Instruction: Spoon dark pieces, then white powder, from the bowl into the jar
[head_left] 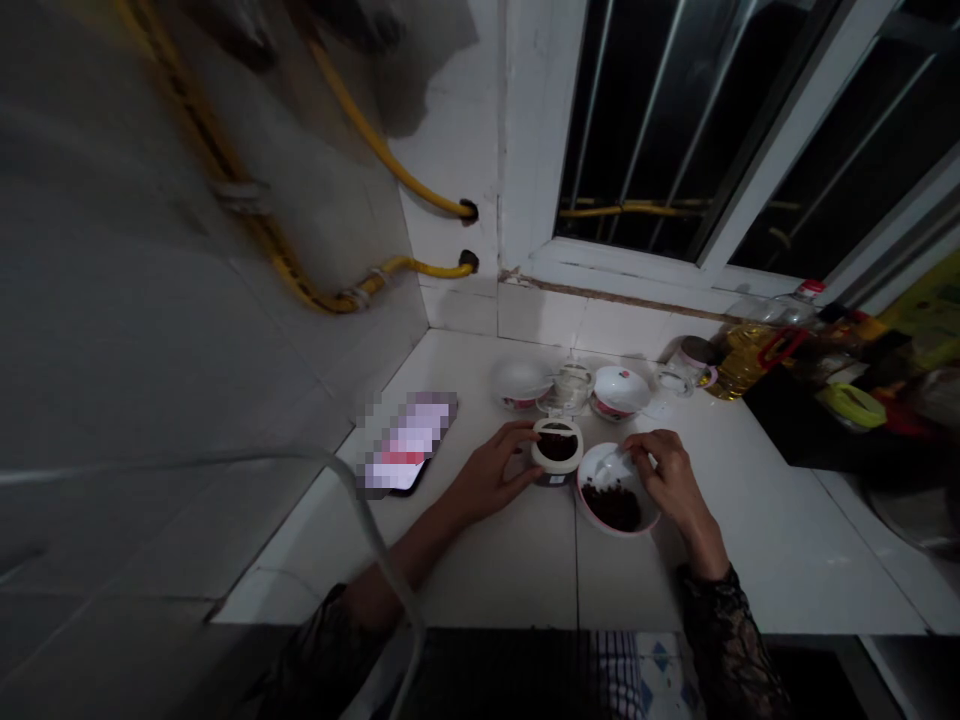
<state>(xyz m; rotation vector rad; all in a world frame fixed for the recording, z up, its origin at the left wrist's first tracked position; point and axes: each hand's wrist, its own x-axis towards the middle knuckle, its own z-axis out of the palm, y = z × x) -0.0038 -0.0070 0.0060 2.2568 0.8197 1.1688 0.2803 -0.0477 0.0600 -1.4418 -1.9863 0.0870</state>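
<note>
- Legible text: none.
- Jar [556,462], centre of tabletop [487,575]: small pale label [556,479] on near side; print too small to read.
- Phone [411,440], left: screen pixelated, unreadable.
- Yellow pipe [280,256], far left: dark marks, blurred, illegible.

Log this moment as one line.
left hand: holding round jar | right hand: at white bowl, right side | bowl: dark bits inside | phone: on counter, screen lit
</note>
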